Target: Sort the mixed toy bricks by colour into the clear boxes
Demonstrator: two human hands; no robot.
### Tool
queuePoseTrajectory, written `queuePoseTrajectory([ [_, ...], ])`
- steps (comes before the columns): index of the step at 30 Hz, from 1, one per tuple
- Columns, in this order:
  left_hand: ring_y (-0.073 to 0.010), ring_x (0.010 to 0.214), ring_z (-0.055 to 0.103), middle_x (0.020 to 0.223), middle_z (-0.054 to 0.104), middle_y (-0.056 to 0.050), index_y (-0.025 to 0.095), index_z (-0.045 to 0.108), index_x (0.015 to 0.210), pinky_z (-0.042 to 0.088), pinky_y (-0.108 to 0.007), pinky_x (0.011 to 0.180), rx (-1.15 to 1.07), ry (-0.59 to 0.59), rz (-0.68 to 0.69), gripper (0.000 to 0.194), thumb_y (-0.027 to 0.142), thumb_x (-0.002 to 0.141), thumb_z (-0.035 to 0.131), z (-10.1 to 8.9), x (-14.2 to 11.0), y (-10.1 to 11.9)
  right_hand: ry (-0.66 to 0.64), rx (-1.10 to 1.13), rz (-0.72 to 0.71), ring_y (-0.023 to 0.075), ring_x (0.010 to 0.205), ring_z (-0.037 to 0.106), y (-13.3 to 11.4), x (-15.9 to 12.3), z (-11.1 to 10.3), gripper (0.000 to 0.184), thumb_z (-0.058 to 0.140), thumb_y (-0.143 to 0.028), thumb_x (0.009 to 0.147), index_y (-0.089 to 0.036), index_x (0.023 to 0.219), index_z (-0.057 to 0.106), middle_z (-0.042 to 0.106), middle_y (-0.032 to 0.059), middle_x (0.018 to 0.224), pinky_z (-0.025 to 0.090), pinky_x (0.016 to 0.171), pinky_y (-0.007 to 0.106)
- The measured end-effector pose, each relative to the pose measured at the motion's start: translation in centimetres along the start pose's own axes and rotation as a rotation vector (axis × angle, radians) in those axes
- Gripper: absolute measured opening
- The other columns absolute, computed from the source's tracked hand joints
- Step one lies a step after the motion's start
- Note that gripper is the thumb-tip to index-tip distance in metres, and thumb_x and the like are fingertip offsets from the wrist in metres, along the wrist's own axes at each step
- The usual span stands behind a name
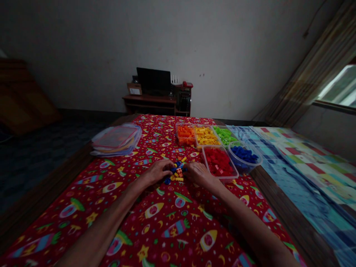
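Currently, both hands work close in at a small pile of toy bricks (179,172)

From the head camera I see open room on the near side of the patterned red cloth (133,226) and to the left of the pile; a wooden edge (289,218) runs along the right. Space is tighter where the red-brick tray (224,178) stands just right of the right hand (197,173).

I count four rectangular trays, holding orange, yellow, green and red bricks, and one round tub (244,170) of blue ones. One stack of lids (115,138) lies left; I cannot count its layers.

The pile lies between the hands. The left hand (160,171) bends its fingers at the left side, the right curls opposite. Fingertips are partly hidden, so I cannot tell whether either pinches a piece. Both forearms are cut off on the near side.
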State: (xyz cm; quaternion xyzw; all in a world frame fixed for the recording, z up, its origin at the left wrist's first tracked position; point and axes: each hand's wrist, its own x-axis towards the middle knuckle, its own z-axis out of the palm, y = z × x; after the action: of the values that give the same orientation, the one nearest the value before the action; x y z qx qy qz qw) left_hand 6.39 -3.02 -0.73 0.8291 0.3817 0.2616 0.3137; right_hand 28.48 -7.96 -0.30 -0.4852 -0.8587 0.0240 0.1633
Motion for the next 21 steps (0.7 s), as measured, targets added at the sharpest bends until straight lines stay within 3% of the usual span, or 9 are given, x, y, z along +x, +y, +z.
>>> queuePoseTrajectory([
  [7, -0.0193, 0.084, 0.062, 0.088, 0.068, -0.003, 0.022, 0.067, 0.085, 0.049, -0.031, 0.081, 0.077, 0.062, 0.018, 0.018, 0.022, 0.067, 0.063, 1.0, 0.3, -0.7, -0.004, 0.065, -0.032, 0.0126, 0.069, 0.049, -0.2, -0.1, -0.6, 0.008, 0.053, -0.02, 0.086, -0.014, 0.089, 0.059, 0.061, 0.0052, 0.08, 0.029, 0.062, 0.024],
  [11, -0.0191, 0.075, 0.063, 0.079, 0.068, -0.001, 0.019, 0.066, 0.082, 0.051, -0.03, 0.071, -0.138, 0.106, -0.119, 0.021, 0.031, 0.065, 0.064, 0.7, 0.5, -0.1, 0.073, 0.211, -0.005, 0.0123, 0.066, 0.048, -0.5, 0.4, -0.7, 0.008, 0.049, -0.014, 0.083, -0.015, 0.089, 0.056, 0.058, 0.0029, 0.074, 0.03, 0.06, 0.023],
  [14, -0.0188, 0.072, 0.063, 0.074, 0.067, 0.0, 0.018, 0.065, 0.079, 0.051, -0.029, 0.068, -0.311, 0.093, -0.199, 0.024, 0.034, 0.061, 0.068, 0.3, 0.5, 0.9, 0.132, 0.409, 0.013, 0.0137, 0.072, 0.053, -0.9, 0.8, -0.8, 0.023, 0.051, -0.018, 0.084, -0.015, 0.107, 0.054, 0.062, 0.0037, 0.083, 0.036, 0.063, 0.023],
  [17, -0.0181, 0.071, 0.063, 0.074, 0.068, 0.0, 0.018, 0.066, 0.077, 0.05, -0.028, 0.068, -0.414, 0.061, -0.234, 0.025, 0.036, 0.062, 0.07, 0.1, 0.2, 1.8, 0.101, 0.561, 0.032, 0.0142, 0.075, 0.057, -1.5, 1.1, -0.8, 0.04, 0.053, -0.021, 0.084, -0.017, 0.124, 0.047, 0.064, 0.0037, 0.088, 0.04, 0.066, 0.023],
  [21, -0.0172, 0.07, 0.063, 0.077, 0.067, 0.0, 0.017, 0.064, 0.087, 0.048, -0.027, 0.065, -0.527, 0.022, -0.287, 0.032, 0.043, 0.068, 0.068, 0.7, -0.2, 2.0, 0.031, 0.566, -0.036, 0.017, 0.087, 0.061, -2.0, 1.1, -0.7, 0.041, 0.054, -0.022, 0.085, -0.017, 0.126, 0.05, 0.067, 0.0075, 0.103, 0.043, 0.073, 0.025],
])
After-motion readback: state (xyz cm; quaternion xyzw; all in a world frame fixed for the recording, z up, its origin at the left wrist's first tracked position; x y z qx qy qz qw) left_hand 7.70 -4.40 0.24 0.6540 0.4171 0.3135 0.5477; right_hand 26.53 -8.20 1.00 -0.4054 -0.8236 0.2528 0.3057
